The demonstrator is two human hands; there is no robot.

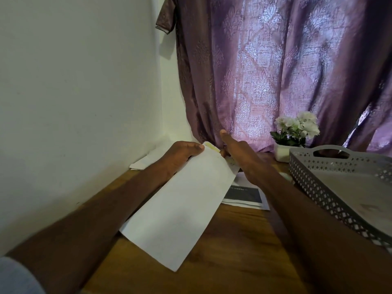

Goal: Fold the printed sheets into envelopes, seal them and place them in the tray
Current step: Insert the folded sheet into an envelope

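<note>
At the far left a pale sleeve point(14, 276) is cut off by the frame's lower corner. Further in, against the wall point(74, 92), a few white papers point(146, 161) are seen on the wooden table point(233, 240), largely hidden behind the left forearm. The left hand point(182, 153) is curled round the far end of a long white envelope point(180, 209), with the thumb laid on its top face; the fingers underneath are not visible. The envelope is held tilted, its near corner low over the table — whether it touches cannot be told. A yellowish strip point(211, 147) is seen at its far edge, by the flap.

The right hand point(241, 154) is placed at the envelope's far right corner, thumb raised and straight; its fingers are hidden behind the palm and the paper, so its grasp cannot be told. Under the right wrist a printed sheet point(244, 195) with a dark block is partly covered, its text too blurred to read.

Behind, a purple patterned curtain point(275, 71) is hung. To the right a small white pot of white flowers point(297, 128) is set, and the grey perforated tray point(318, 183) — cut off by the right edge — is placed well apart from the envelope.
</note>
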